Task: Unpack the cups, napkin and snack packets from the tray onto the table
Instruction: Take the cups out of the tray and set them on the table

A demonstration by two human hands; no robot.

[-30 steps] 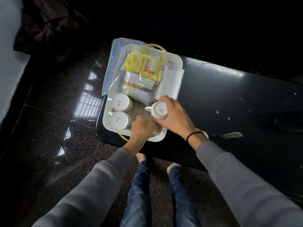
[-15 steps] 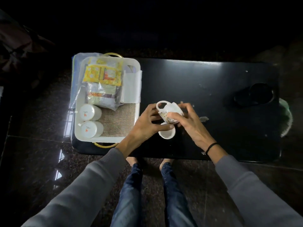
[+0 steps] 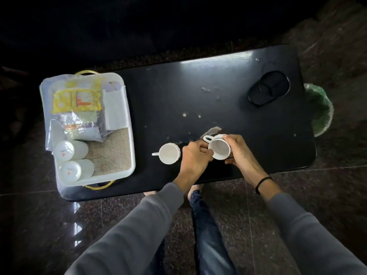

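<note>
Since the frame half a second earlier: two nested cups now separated, one set down upright on the table (image 3: 228, 80), the other carried further right between both hands. Standing cup (image 3: 169, 153) located near the front edge of the table, mouth up, handle pointing left toward the tray (image 3: 132, 155), apart from the tray and just left of the left hand (image 3: 195, 158). Held cup (image 3: 219, 148) tilted, open mouth turned toward the camera, handle at upper left, raised over the front middle of the table. Left grip: fingers curled narrow against the left side of the held cup's rim. Right hand (image 3: 241, 153): grip closed around the right side and base of the same cup; black band on the right wrist. Tray positioned at the left end of the table, overhanging the left edge slightly, gold handles at its far and near ends. Inside the tray: two white cups (image 3: 68, 150) lying on their sides in the front left corner, bases toward the camera, touching each other; woven mat (image 3: 113, 151) exposed in the front right part; snack packets (image 3: 76, 100) stacked in the rear left part, yellow packet on top of clear ones; folded white napkin (image 3: 114, 108) along the rear right wall, beside the packets. Dark oval object (image 3: 269, 88) near the far right corner of the table.
</note>
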